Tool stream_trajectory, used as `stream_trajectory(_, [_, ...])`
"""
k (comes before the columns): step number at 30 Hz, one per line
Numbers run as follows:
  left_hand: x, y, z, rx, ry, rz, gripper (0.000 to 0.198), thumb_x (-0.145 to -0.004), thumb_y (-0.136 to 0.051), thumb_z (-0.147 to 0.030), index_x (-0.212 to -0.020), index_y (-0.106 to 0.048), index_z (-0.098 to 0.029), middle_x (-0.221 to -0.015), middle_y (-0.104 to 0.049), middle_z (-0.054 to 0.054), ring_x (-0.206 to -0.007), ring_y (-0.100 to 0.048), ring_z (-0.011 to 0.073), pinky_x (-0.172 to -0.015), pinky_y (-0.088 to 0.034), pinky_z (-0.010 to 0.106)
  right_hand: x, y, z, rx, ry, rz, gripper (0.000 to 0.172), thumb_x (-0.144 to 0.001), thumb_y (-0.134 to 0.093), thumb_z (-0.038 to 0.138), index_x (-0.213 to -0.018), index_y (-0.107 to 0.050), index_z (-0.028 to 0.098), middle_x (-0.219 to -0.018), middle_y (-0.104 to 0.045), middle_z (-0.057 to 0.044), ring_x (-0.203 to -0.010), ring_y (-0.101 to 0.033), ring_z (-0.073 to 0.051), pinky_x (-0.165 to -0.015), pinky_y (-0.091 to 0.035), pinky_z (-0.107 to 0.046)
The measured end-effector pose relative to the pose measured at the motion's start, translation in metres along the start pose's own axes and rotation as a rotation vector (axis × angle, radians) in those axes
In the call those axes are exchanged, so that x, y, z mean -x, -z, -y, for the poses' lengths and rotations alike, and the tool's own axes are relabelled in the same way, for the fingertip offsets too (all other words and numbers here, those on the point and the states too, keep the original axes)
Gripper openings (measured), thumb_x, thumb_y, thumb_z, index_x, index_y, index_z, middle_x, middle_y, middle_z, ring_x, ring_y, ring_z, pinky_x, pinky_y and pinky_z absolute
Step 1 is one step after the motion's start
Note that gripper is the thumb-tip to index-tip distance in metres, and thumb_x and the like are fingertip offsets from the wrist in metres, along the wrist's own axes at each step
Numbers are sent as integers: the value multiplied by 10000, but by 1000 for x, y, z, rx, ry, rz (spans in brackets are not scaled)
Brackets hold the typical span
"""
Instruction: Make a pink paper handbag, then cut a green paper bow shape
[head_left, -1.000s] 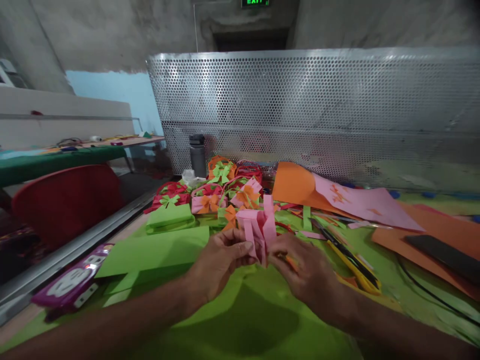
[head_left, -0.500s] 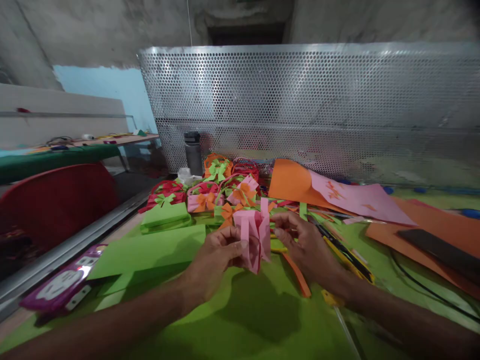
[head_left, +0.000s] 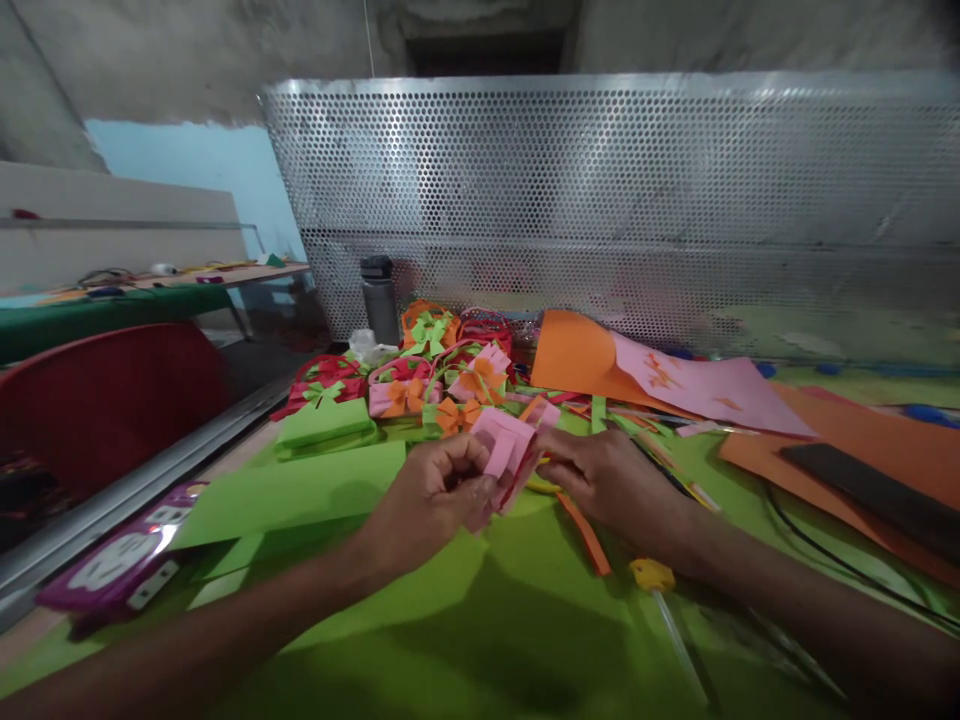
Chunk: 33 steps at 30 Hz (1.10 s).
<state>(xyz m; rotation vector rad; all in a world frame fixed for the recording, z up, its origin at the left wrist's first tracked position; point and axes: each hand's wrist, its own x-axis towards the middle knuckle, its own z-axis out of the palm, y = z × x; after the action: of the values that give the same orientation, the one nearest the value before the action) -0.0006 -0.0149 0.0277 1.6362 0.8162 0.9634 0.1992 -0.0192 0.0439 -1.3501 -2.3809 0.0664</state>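
Observation:
A small pink paper bag [head_left: 504, 440] is held up off the table, tilted, with a folded strip across its near face. My left hand [head_left: 431, 495] pinches its left side between thumb and fingers. On the other side, my right hand [head_left: 611, 475] is closed against the right edge of the bag; its fingertips are partly hidden. Just behind are finished little paper bags with bows, among them a pink one with an orange bow [head_left: 405, 397] and a red one with a green bow [head_left: 324, 385]. An orange paper strip [head_left: 585, 535] lies below my right hand.
Green folded paper [head_left: 322, 425] and a green sheet [head_left: 292, 490] lie left, near a purple power strip [head_left: 120, 560]. A yellow-headed glue gun [head_left: 652, 575] lies right. Orange sheets, a pink sheet [head_left: 712, 385] and a dark phone-like slab [head_left: 874, 495] lie beyond. A bottle [head_left: 380, 305] stands behind.
The pink bag has tipped over from upright to a slant. My right hand has moved in to the bag's right edge, from slightly apart. The whole view has shifted slightly.

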Motion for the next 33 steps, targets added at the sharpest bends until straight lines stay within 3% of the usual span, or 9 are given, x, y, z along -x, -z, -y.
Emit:
stream_trajectory(10, [-3, 2, -3, -16, 10, -3, 128, -733, -596, -267, -702, -556, -149, -637, -544, -5, -551, -480, 103, -511, -366, 212, 0, -8, -5, -31, 45, 4, 174, -841, -466, 129, -765, -610, 192, -667, -652, -1, -542, -542, -115, -524, -327, -210])
stream_trajectory(17, [1, -2, 3, -246, -90, -43, 117, -788, -505, -170, -672, -523, -162, -601, -530, -6, -531, -470, 104, -508, -347, 219, 3, -1, 4, -136, -1, -1, 191, -833, -510, 172, -678, -620, 181, -596, -620, 13, -503, -509, -107, -491, -304, -209])
stream_trajectory(24, [3, -8, 0, -290, -82, -25, 174, -789, -527, -179, -616, -539, -158, -586, -524, -12, -540, -443, 102, -513, -334, 208, 10, -11, 8, -27, 14, -143, 197, -810, -470, 145, -671, -605, 182, -566, -596, 9, -476, -485, -107, -508, -305, -225])
stream_trajectory(29, [3, -10, 3, -234, -20, 13, 156, -797, -533, -230, -715, -625, -135, -662, -600, 22, -616, -513, 134, -581, -383, 229, 13, -20, 10, 34, 51, -275, 185, -778, -453, 125, -678, -605, 158, -524, -569, -6, -467, -484, -117, -511, -293, -242])
stream_trajectory(33, [0, -8, 9, -229, -71, 72, 211, -827, -466, -195, -738, -645, -128, -701, -620, 22, -663, -537, 140, -623, -401, 230, 13, -22, 10, 28, 64, -359, 180, -765, -459, 121, -627, -572, 150, -480, -509, 12, -437, -438, -100, -499, -271, -242])
